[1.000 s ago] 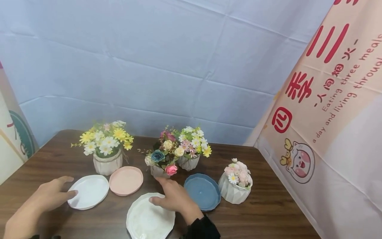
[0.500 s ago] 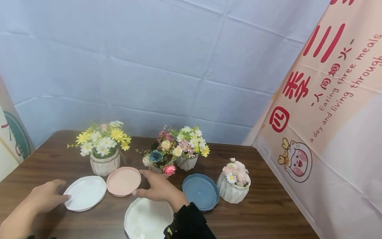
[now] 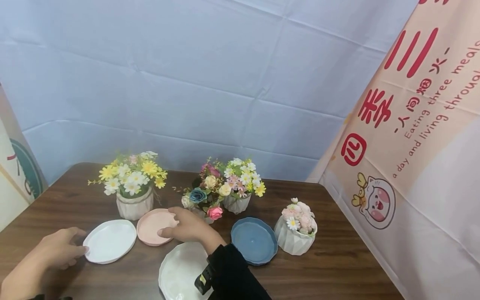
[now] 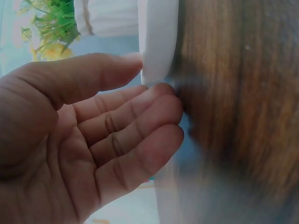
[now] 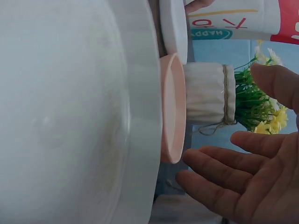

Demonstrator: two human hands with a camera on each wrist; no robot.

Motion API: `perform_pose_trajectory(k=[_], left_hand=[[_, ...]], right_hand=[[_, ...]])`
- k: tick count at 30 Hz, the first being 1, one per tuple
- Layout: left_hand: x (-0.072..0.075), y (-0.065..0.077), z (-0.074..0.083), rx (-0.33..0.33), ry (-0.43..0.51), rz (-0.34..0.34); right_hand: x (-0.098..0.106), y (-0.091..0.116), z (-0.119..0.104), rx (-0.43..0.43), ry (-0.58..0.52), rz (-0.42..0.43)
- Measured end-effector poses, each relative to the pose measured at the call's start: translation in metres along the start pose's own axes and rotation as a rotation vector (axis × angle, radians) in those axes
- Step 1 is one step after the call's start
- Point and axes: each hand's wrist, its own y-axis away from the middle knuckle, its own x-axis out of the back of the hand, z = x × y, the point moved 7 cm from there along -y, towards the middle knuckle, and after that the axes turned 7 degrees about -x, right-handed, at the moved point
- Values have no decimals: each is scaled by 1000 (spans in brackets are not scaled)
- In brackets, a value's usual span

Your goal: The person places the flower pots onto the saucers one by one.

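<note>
the work in hand looks like handling two shallow plates by their rims; the pink plate point(image 3: 151, 227) lies flat on the table point(image 3: 123, 279), with the white plate point(image 3: 110, 241) just beside it on the left, a daisy pot point(image 3: 135, 207) close behind and a large cream plate point(image 3: 180, 273) near in front; with neighbours this close, a hold on the pink plate would best be taken low from its freer right side, thumb and fingers set well apart along the rim, so that it neither tips nor scrapes the others; for the white plate, a light touch at its outer edge should steady it without nudging it into the pink one;

the right hand point(image 3: 187, 225) is over the right part of the pink plate, its forearm slanting in above the cream plate, the dark sleeve point(image 3: 236, 273) hiding some of that plate; the thumb stands apart from the fingers, which are extended and clamped on nothing; whether a fingertip touches the pink rim is hard to tell; the left hand point(image 3: 61, 248) is at the white plate's left edge, thumb tip against the rim, fingers softly bent beneath and not clasped round it.
</note>
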Motion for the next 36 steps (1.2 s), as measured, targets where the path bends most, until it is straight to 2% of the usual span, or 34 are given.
perform_pose_trajectory(k=[6, 13, 24, 28, 36], left_hand=[[0, 2, 4, 18, 33, -7], [2, 1, 12, 6, 45, -4], [0, 5, 6, 23, 62, 2], [-1, 6, 4, 37, 62, -4], [1, 5, 3, 33, 67, -4]], right_hand=[[-6, -13, -2, -39, -37, 9], [-6, -26, 0, -61, -154, 20], [-6, -47, -17, 6, -94, 92], [-10, -55, -16, -13, -151, 83], [-13, -72, -14, -85, -65, 123]])
